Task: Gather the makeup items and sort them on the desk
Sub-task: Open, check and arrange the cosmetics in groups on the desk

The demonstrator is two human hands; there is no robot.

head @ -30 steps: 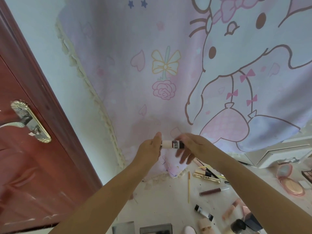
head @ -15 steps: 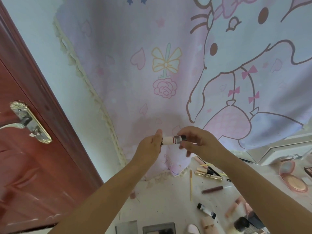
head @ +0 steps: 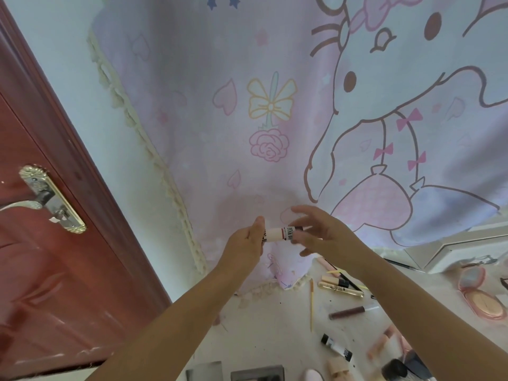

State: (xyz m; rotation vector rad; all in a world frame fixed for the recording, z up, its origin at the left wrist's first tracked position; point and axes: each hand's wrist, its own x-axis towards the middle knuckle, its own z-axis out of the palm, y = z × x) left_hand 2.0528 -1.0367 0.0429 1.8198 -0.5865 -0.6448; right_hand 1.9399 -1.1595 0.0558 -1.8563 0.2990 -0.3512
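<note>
A small white tube (head: pixel 279 234) with a dark band is held level in mid-air, in front of a pink cartoon curtain (head: pixel 275 119) and above the desk (head: pixel 264 320). Its left end is gripped by the left hand (head: pixel 244 243), thumb raised on top and fingers curled round it. The right hand (head: pixel 319 232) is spread at the tube's right end, fingers straight and fanned; only the fingertips are seen near the cap, and contact cannot be told. Half a second earlier, the right fingers were curled round that end; they are now opened. Scattered makeup is seen on the desk below: a brown gloss tube (head: pixel 353 312) and a pink compact (head: pixel 482 296).
</note>
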